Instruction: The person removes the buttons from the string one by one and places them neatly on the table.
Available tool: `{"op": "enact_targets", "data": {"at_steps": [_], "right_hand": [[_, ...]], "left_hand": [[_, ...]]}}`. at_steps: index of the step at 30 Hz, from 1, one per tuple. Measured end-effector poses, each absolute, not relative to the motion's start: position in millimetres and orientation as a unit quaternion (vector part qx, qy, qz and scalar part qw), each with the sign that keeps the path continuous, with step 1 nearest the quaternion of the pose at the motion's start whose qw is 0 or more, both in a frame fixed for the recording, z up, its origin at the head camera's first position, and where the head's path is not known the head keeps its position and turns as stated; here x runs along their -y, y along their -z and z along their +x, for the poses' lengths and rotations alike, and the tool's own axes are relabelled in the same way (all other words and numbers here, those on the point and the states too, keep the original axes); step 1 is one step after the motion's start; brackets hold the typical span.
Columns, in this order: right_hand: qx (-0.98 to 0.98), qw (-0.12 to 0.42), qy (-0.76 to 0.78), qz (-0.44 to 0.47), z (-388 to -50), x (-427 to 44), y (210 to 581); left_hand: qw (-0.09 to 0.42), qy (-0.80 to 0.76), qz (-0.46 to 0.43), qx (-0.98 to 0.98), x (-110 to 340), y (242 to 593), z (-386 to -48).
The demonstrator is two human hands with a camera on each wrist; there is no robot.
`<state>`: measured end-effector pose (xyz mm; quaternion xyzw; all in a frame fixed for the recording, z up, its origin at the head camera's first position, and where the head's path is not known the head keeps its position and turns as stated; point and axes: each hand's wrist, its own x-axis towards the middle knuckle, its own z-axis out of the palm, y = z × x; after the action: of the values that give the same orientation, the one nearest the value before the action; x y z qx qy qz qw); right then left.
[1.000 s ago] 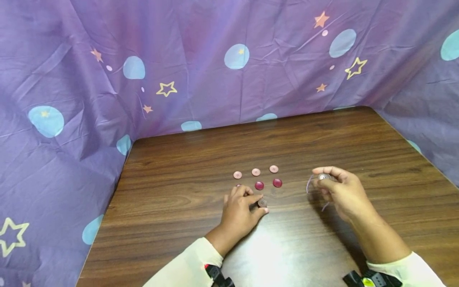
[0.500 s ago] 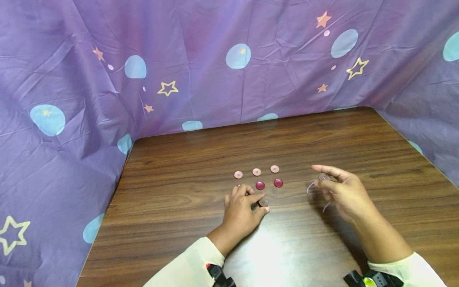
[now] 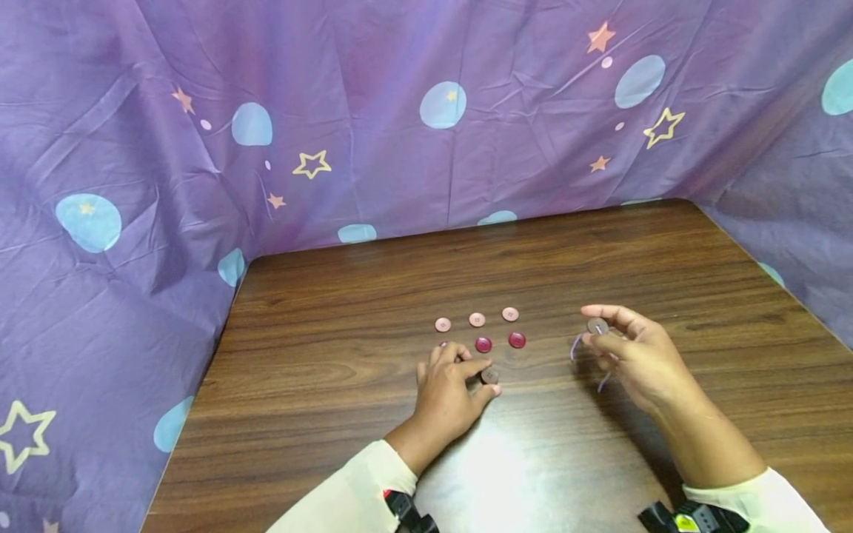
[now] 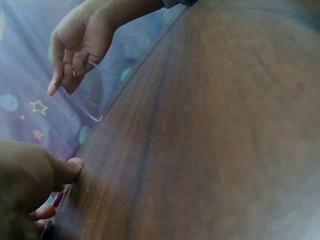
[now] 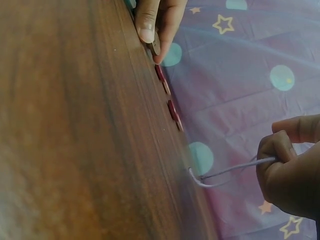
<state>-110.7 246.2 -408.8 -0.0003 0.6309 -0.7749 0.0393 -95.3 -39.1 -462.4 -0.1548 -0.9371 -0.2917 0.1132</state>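
Note:
In the head view my left hand (image 3: 446,392) rests on the table with thumb and forefinger round the edges of a brown button (image 3: 489,376). That grip also shows at the top of the right wrist view, where the brown button (image 5: 154,46) is tilted. My right hand (image 3: 636,352) is raised above the table to the right. It holds another brown button (image 3: 597,326), with a lilac string (image 3: 576,346) at it, between thumb and fingers. In the right wrist view the string (image 5: 235,167) hangs in a loop from the curled fingers; the button is hidden there.
Beyond the left hand lies a row of pale pink buttons (image 3: 476,320). Dark red buttons (image 3: 517,340) lie in front of them, one partly hidden by the left fingers. The wooden table (image 3: 320,437) ends at a purple patterned cloth (image 3: 373,96).
The right hand's button has turned, so its brown face shows more clearly. The right forefinger has straightened and lifted slightly. The left hand keeps its hold on its button.

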Motion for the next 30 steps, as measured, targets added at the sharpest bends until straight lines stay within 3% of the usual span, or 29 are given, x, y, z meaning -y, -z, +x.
{"op": "enact_targets", "data": {"at_steps": [30], "right_hand": [[-0.606,0.051,0.793,-0.034,-110.9,-248.7,410.6]], "left_hand": [[0.101,0.311,-0.138,0.935,39.8,460.4,-95.7]]}}
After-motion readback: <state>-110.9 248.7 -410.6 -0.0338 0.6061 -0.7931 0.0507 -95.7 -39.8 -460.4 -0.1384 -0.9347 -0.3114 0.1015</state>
